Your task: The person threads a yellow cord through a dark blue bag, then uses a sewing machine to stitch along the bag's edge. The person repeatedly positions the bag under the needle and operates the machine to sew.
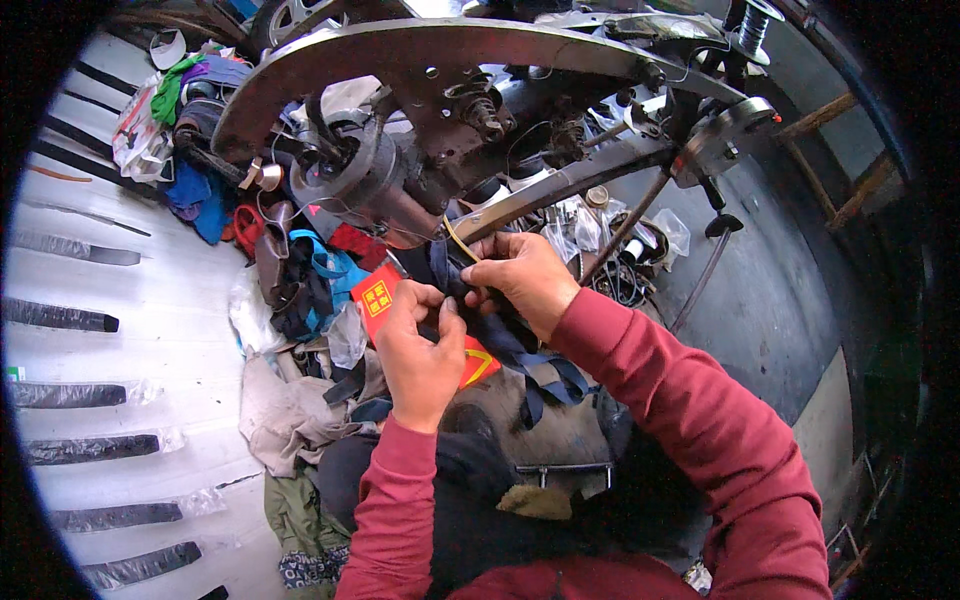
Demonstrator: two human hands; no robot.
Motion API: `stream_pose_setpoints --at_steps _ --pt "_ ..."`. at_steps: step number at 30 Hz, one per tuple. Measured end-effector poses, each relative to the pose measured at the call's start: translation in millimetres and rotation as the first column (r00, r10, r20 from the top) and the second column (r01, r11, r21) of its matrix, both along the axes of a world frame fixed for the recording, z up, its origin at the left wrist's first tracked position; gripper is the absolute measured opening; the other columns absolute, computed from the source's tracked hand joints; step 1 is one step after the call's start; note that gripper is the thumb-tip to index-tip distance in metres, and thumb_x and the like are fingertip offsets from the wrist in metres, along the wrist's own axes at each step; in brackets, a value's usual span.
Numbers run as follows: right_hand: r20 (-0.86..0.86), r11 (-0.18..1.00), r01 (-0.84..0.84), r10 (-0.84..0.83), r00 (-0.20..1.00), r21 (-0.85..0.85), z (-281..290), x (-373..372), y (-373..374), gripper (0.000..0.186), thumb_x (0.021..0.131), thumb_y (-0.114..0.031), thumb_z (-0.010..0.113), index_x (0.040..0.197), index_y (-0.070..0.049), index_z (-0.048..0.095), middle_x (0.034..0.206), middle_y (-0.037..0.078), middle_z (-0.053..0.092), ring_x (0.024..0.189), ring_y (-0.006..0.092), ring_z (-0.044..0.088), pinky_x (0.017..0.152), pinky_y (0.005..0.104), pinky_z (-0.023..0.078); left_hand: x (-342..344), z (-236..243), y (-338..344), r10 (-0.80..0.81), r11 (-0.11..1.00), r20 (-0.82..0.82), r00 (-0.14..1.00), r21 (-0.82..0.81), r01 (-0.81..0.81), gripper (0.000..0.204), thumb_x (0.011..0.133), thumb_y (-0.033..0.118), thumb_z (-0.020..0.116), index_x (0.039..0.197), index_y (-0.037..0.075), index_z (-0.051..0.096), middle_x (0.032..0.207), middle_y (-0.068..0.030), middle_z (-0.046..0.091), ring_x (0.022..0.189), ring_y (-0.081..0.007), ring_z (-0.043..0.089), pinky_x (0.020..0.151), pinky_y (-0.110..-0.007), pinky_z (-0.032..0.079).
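Both of my hands work close together just below the head of a large metal sewing machine. My left hand is closed, thumb against fingers, at the edge of a dark fabric strap. Opposite it, my right hand pinches the same dark fabric. A thin yellowish strip runs from the machine down to the right fingers. Behind my left hand shows a red piece with yellow print, partly covered by the hand. Dark blue webbing dangles below my right hand.
The machine's curved steel arm spans above my hands. A round metal wheel and a thread spool are at upper right. Bags and cloth pile up at left, beside a white surface with several wrapped black strips.
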State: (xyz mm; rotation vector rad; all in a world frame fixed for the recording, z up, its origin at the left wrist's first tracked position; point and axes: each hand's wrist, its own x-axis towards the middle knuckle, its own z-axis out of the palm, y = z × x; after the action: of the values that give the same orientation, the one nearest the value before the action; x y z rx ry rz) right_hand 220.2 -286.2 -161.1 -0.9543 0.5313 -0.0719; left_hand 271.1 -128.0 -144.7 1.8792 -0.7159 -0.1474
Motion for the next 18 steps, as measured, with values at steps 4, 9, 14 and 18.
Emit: stream_pose_setpoints --at_steps 4,9,14,18 --pt "0.011 0.999 -0.041 0.041 0.999 0.031 -0.9 -0.4 -2.4 0.010 0.091 -0.005 0.072 0.099 -0.004 0.066 0.085 0.003 0.069 0.072 0.0136 0.069 0.063 0.0270 0.056 -0.8 1.5 -1.0 0.014 1.000 0.014 1.000 0.007 -0.014 0.014 0.090 -0.005 0.065 0.099 -0.001 0.055 0.080 -0.0049 0.064 0.072 -0.0086 0.061 0.068 -0.025 0.050" --pt "0.011 0.999 0.017 -0.017 1.000 0.051 3.5 -1.2 1.7 0.012 0.091 -0.008 0.072 0.100 -0.001 0.070 0.080 0.005 0.069 0.065 0.0133 0.065 0.060 0.0276 0.054 -2.2 3.9 -2.2 0.021 1.000 0.012 1.000 -0.008 -0.021 0.014 0.091 -0.005 0.064 0.101 -0.001 0.056 0.081 -0.0058 0.066 0.075 -0.0094 0.063 0.071 -0.025 0.050" --pt "-0.014 0.998 0.041 -0.040 0.999 0.044 8.0 -3.1 -0.4 0.020 0.093 -0.017 0.075 0.100 0.001 0.075 0.080 0.005 0.071 0.069 0.0116 0.065 0.063 0.0281 0.053 -1.7 3.7 -1.0 0.010 1.000 0.050 0.999 0.001 -0.010 0.013 0.091 -0.005 0.063 0.101 -0.001 0.056 0.079 -0.0066 0.065 0.073 -0.0098 0.063 0.069 -0.026 0.050" --pt "-0.022 0.995 -0.018 0.016 1.000 -0.095 5.9 -2.0 -3.8 0.022 0.093 -0.023 0.077 0.098 -0.002 0.076 0.080 0.000 0.069 0.067 0.0063 0.059 0.061 0.0226 0.045 -1.8 3.4 -0.6 0.012 1.000 0.064 0.998 0.006 -0.012 0.014 0.091 -0.004 0.064 0.101 0.000 0.056 0.078 -0.0063 0.065 0.070 -0.0099 0.062 0.067 -0.026 0.050"
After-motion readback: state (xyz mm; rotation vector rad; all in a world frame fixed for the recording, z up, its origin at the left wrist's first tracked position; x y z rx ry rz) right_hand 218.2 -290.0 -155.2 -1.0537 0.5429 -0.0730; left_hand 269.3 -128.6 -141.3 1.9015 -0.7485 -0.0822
